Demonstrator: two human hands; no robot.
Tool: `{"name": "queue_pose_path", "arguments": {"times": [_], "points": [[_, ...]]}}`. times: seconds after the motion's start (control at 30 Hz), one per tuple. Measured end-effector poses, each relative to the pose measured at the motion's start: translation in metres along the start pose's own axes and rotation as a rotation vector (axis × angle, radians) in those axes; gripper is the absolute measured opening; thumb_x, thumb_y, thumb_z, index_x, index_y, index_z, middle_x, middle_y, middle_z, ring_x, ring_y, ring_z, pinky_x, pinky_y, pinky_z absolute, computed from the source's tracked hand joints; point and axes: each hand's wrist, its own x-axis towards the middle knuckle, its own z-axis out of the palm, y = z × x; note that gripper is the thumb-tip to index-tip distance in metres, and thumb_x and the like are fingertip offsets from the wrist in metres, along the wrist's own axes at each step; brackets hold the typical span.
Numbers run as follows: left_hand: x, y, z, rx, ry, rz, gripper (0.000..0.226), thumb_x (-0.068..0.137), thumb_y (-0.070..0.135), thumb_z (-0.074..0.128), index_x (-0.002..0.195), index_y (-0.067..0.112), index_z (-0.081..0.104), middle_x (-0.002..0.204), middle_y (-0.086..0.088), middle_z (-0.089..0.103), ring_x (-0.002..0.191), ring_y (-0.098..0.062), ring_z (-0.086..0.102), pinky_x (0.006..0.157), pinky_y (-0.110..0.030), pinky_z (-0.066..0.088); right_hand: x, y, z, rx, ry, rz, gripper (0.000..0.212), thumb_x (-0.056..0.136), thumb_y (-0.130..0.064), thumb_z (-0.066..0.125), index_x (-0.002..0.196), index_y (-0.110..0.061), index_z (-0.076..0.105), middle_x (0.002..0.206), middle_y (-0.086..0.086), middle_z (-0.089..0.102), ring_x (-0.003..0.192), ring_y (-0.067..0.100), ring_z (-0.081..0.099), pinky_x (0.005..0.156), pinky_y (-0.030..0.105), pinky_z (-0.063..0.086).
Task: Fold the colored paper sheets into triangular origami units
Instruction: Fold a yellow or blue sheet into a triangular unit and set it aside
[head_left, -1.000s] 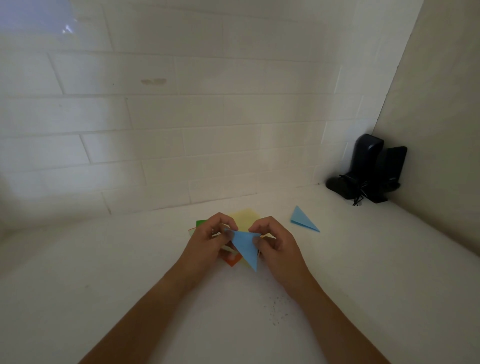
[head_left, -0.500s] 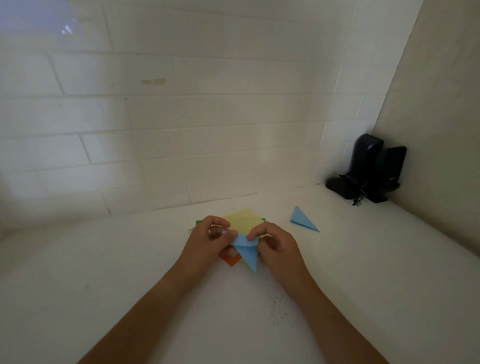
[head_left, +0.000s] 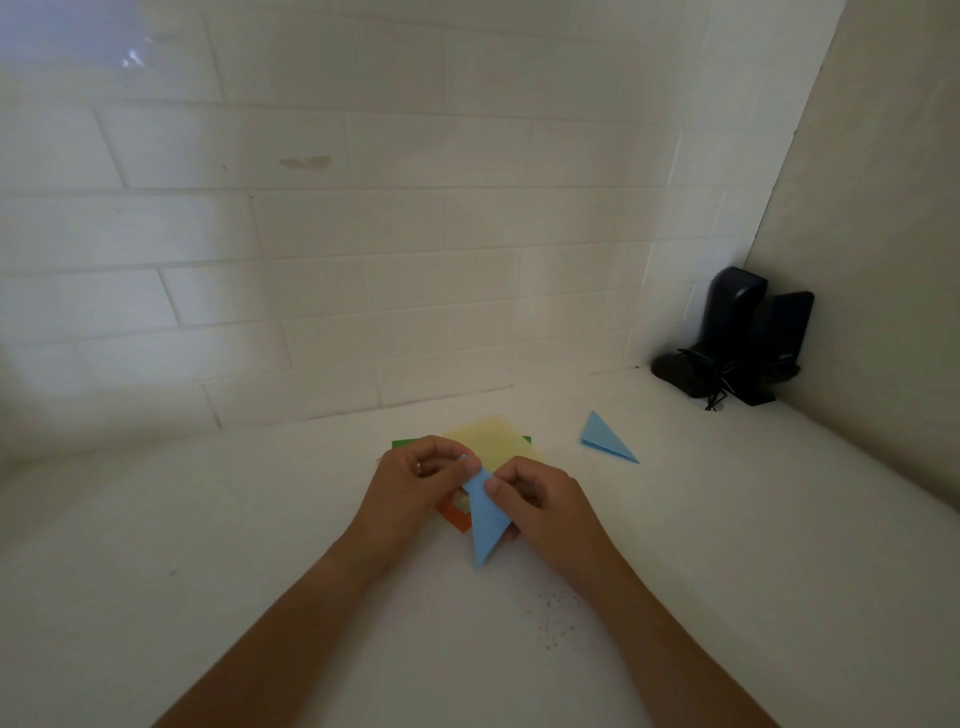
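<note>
A blue paper piece (head_left: 485, 525), folded into a narrow triangle with its tip pointing toward me, is held between both hands above the white counter. My left hand (head_left: 415, 480) pinches its top corner. My right hand (head_left: 545, 501) pinches its right edge, thumb on top. Under the hands lies a stack of flat sheets: a yellow sheet (head_left: 496, 439) on top, a green sheet (head_left: 402, 444) peeking out at the left, an orange sheet (head_left: 454, 517) showing below. A finished blue triangular unit (head_left: 602, 439) lies on the counter to the right.
Two black speakers (head_left: 748, 338) with tangled cables stand in the far right corner. A white tiled wall (head_left: 363, 260) rises behind the counter, a plain wall at the right. Small specks (head_left: 553, 618) dot the counter near my right forearm.
The blue paper went from a wider triangle to a narrower, longer one as the top was folded over. Both hands stayed in place over the sheet stack.
</note>
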Motion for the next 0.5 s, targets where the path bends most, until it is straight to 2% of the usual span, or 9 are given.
{"name": "queue_pose_path", "arguments": {"times": [0.07,0.2,0.27,0.33,0.43,0.5], "points": [[-0.0004,-0.0009,-0.0002,-0.009,0.001,-0.020,0.017,0.092,0.023,0.076,0.094,0.006,0.078,0.089,-0.020,0.076,0.071,-0.039,0.071,0.074,-0.056,0.063,-0.0004,-0.0001,-0.0005,-0.017,0.001,-0.007,0.018,0.100,-0.028,0.066,0.083,-0.021,0.066,0.077,0.002,0.071,0.071,0.022,0.066,0.063,0.042,0.055],[-0.0016,0.0009,0.0000,-0.008,0.015,-0.014,0.019,0.093,0.024,0.075,0.091,0.006,0.080,0.088,-0.020,0.076,0.071,-0.038,0.070,0.074,-0.055,0.063,-0.0002,-0.0006,0.0001,-0.016,-0.027,-0.009,0.017,0.099,-0.030,0.066,0.084,-0.021,0.066,0.077,0.001,0.071,0.072,0.024,0.066,0.063,0.041,0.053],[-0.0014,0.0020,0.0006,-0.013,0.021,-0.016,0.017,0.093,0.020,0.075,0.089,0.004,0.080,0.087,-0.019,0.076,0.068,-0.032,0.068,0.072,-0.051,0.062,0.0001,-0.0009,0.0002,-0.033,-0.014,-0.010,0.025,0.102,-0.032,0.062,0.082,-0.017,0.063,0.070,-0.008,0.064,0.064,0.009,0.058,0.060,0.031,0.046],[-0.0017,0.0033,0.0018,-0.014,0.007,-0.016,0.015,0.092,0.017,0.075,0.088,0.003,0.080,0.085,-0.019,0.075,0.065,-0.028,0.067,0.068,-0.046,0.063,0.0002,-0.0015,0.0001,-0.067,0.008,-0.008,0.034,0.105,-0.033,0.056,0.077,-0.016,0.056,0.064,-0.011,0.051,0.060,0.003,0.045,0.057,0.020,0.035],[-0.0024,0.0044,0.0027,-0.020,-0.007,-0.017,0.015,0.092,0.015,0.075,0.090,0.001,0.079,0.084,-0.020,0.075,0.063,-0.027,0.069,0.064,-0.039,0.061,0.0004,-0.0010,-0.0004,-0.092,-0.015,-0.043,0.035,0.105,-0.027,0.056,0.071,-0.027,0.054,0.063,-0.013,0.047,0.060,0.004,0.040,0.058,0.019,0.032],[-0.0023,0.0048,0.0026,-0.014,-0.001,-0.019,0.016,0.092,0.016,0.075,0.090,0.001,0.079,0.084,-0.020,0.076,0.062,-0.028,0.070,0.064,-0.038,0.061,0.0004,-0.0001,-0.0005,-0.087,-0.035,-0.053,0.031,0.104,-0.026,0.059,0.073,-0.028,0.059,0.064,-0.013,0.050,0.061,0.005,0.042,0.058,0.018,0.033]]}}
